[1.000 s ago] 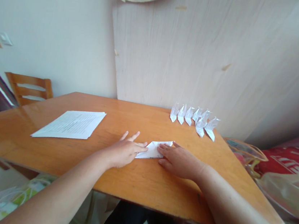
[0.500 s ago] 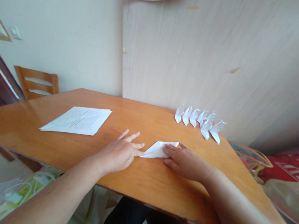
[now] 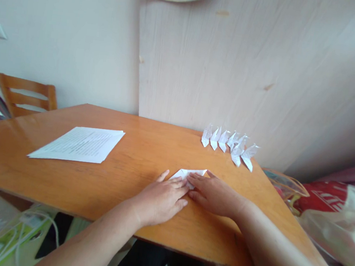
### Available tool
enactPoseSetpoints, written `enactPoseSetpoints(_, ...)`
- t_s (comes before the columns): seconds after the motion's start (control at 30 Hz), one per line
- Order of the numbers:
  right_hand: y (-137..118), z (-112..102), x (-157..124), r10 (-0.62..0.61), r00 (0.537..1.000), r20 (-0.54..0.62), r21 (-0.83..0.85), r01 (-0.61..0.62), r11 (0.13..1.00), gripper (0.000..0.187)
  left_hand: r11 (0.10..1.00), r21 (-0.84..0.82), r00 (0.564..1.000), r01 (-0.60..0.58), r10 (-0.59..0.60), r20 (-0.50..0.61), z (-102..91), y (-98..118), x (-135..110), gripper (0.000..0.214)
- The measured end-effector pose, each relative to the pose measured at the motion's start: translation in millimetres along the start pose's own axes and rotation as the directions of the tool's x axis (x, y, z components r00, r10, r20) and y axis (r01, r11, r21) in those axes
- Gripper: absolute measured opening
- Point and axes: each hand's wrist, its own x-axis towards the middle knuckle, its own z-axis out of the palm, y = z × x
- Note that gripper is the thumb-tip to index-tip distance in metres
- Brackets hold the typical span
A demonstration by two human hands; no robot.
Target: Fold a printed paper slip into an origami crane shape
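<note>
A folded sheet of white paper [image 3: 188,173] lies flat on the wooden table near me, largely covered by my hands. My left hand [image 3: 166,198] rests over its left part, fingers stretched out and palm down. On its right part lies my right hand [image 3: 210,192], also palm down with fingers extended. The fingertips of both hands come close together over the paper. Several folded paper figures [image 3: 223,141] with pointed, wing-like tips stand in a row at the back right of the table.
A stack of printed sheets [image 3: 79,144] lies on the left of the table [image 3: 150,140]. Behind it stands a wooden chair [image 3: 27,95]. Red and clear plastic bags [image 3: 324,198] sit beyond the right edge. Cables [image 3: 19,234] lie below at the lower left.
My left hand has moved right, from the paper's left tip onto the paper itself. My right hand stays on the paper. The view has shifted slightly to the right.
</note>
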Motion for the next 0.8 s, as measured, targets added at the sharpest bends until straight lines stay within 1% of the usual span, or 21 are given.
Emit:
enactPoseSetpoints(0.13,-0.2,-1.3,-0.8,0.014,1.0,-0.01,-0.025,-0.014,1.0,0.036,1.0,0.002,1.0,0.004,-0.004,-0.006,0.6,-1.8,-2.5,0.04)
enactPoseSetpoints(0.27,-6.7,-9.3,-1.7,0.081,0.996,-0.025,-0.051,-0.082,0.995,0.027,1.0,0.027,0.999,-0.007,0.009,-0.04,-6.1,-7.1,-1.8,0.036)
enactPoseSetpoints(0.37,-11.9,-15.1,-3.3,0.116,0.992,-0.053,-0.091,-0.121,0.988,0.028,0.997,0.071,0.998,0.016,-0.012,-0.063,-10.5,-13.6,1.3,0.033)
enactPoseSetpoints(0.43,-13.1,-16.7,-4.3,0.111,0.992,-0.067,-0.09,-0.117,0.989,0.03,0.994,0.101,0.997,0.042,-0.036,-0.068,-11.6,-18.2,4.8,0.031)
enactPoseSetpoints(0.6,-9.3,-15.2,-5.7,0.1,0.992,-0.083,0.023,-0.098,0.995,0.037,0.979,0.165,0.99,0.12,-0.105,-0.097,-9.3,-22.6,16.0,0.03)
enactPoseSetpoints(0.7,-8.1,-15.6,-6.4,0.071,0.993,-0.096,0.107,-0.06,0.992,0.039,0.979,0.169,0.99,0.114,-0.098,-0.097,-7.5,-24.2,21.0,0.027)
enactPoseSetpoints(0.8,-9.0,-17.0,-7.3,0.036,0.994,-0.101,0.2,-0.015,0.98,0.04,0.987,0.137,0.994,0.085,-0.074,-0.08,-7.2,-30.5,26.3,0.036)
